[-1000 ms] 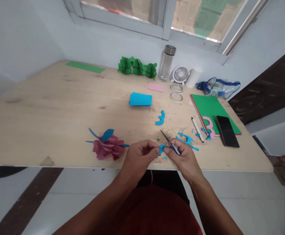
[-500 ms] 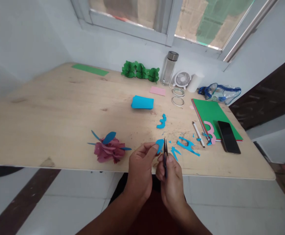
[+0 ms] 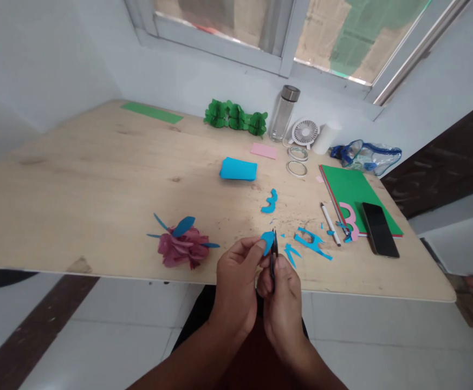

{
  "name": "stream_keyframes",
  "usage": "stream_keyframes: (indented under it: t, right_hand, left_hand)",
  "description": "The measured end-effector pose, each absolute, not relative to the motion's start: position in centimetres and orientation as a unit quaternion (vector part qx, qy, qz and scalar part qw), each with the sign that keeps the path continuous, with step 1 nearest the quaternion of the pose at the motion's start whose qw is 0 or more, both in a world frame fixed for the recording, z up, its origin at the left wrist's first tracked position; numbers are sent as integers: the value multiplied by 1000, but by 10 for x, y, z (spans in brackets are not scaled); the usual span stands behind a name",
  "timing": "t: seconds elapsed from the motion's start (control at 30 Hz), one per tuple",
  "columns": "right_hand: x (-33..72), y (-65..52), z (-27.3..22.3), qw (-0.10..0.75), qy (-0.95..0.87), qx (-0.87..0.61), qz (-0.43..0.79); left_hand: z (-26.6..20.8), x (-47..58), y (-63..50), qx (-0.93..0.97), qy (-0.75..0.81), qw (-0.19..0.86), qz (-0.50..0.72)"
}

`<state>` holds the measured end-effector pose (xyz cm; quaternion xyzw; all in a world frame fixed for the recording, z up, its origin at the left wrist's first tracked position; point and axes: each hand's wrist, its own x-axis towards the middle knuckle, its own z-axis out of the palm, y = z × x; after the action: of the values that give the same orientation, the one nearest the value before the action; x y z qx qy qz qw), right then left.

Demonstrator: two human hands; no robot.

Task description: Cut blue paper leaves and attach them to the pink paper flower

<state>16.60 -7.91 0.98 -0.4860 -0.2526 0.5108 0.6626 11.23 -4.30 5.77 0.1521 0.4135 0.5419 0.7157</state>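
Near the table's front edge, my left hand (image 3: 238, 271) pinches a small leaf-shaped piece of blue paper (image 3: 267, 241) between thumb and fingers. My right hand (image 3: 283, 290) is closed round dark scissors (image 3: 274, 252), whose blades point away from me along the paper's right edge. Blue paper scraps (image 3: 312, 244) lie just right of the scissors, and a wavy blue cutout (image 3: 270, 201) lies beyond them. To the left of my hands rests a dusky pink paper flower (image 3: 182, 248) with blue paper leaves.
Farther back are a blue paper stack (image 3: 238, 169), a green paper decoration (image 3: 235, 117), a glass bottle (image 3: 284, 115), a small fan (image 3: 305, 133) and tape rolls (image 3: 297, 168). On the right, a phone (image 3: 380, 229) lies partly on green sheets (image 3: 352, 187), beside a white pen (image 3: 330, 223).
The scissor blades now sit closer together against the blue piece's edge. Both hands hold nearly the same place, and the camera view has shifted slightly.
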Motion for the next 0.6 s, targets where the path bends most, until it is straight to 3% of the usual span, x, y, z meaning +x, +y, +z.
stream_keyframes:
  t: [0.6]
  right_hand:
    - [166,-79,8,659,-271,-504,488]
  left_hand:
    - [59,114,-43,143,417,715,542]
